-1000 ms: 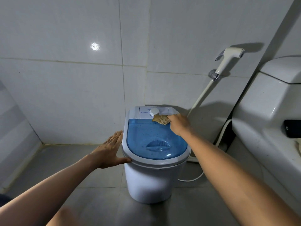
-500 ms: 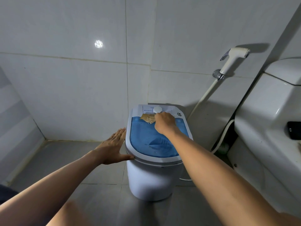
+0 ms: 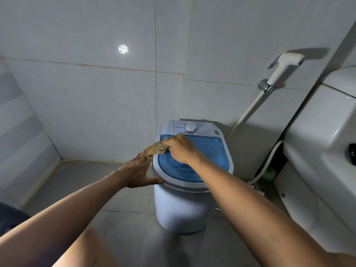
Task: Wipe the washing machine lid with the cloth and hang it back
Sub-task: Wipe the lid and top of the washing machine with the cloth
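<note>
Evidently bracing: left hand (image 3: 137, 173) flat, fingers together, against washing machine (image 3: 181, 211) rim at nine o'clock, steadying it. Cloth (image 3: 156, 149) bunched under right hand (image 3: 180, 149), fingers curled pinching it, wiping blue lid (image 3: 208, 160) toward ten o'clock.

Under the right hand (image 3: 180, 149) the lid (image 3: 210, 160) is smooth, translucent blue plastic. The cloth (image 3: 156, 149) in this hand looks coarse and frayed. Beyond the hands, the wall tiles (image 3: 96, 93) are glossy; the sprayer holder (image 3: 264, 86) is shiny metal.
</note>
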